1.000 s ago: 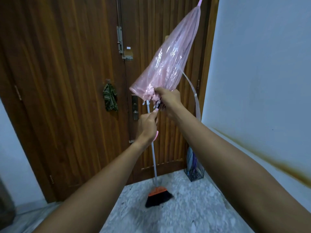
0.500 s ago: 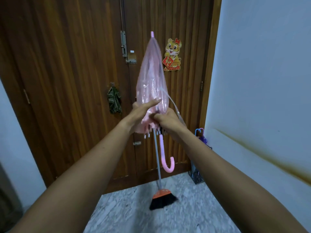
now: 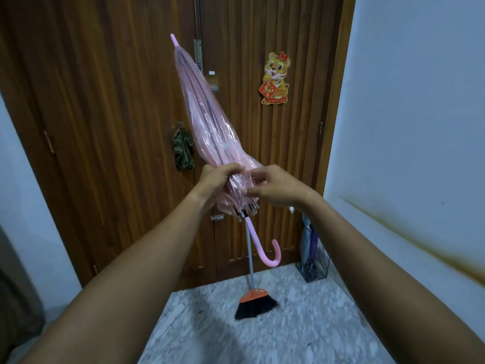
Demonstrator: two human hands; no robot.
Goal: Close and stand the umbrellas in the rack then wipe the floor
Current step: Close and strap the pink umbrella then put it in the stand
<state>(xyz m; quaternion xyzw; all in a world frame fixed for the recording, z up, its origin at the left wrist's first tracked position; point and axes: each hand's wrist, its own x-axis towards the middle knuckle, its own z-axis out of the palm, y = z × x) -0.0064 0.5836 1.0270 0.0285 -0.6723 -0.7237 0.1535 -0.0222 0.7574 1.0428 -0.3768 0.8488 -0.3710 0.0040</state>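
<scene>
A folded clear pink umbrella (image 3: 207,119) is held in the air before the door, tip up and leaning left, its pink hooked handle (image 3: 270,254) hanging below. My left hand (image 3: 219,181) is wrapped around the lower canopy. My right hand (image 3: 273,186) pinches the canopy's loose plastic near the rib ends. A wire umbrella rack (image 3: 313,269) stands in the corner by the right wall, with a purple and clear umbrella (image 3: 308,240) upright in it.
A broom (image 3: 253,298) with an orange head and black bristles leans against the wooden door (image 3: 118,101). A dark cloth (image 3: 183,151) hangs on the door. A tiger sticker (image 3: 275,77) is higher up. The grey marble floor (image 3: 288,332) spreads below.
The umbrella's tip swung from upper right to upright to leaning left, and the canopy got narrower. My left hand moved from the shaft onto the canopy. The hooked handle came into view.
</scene>
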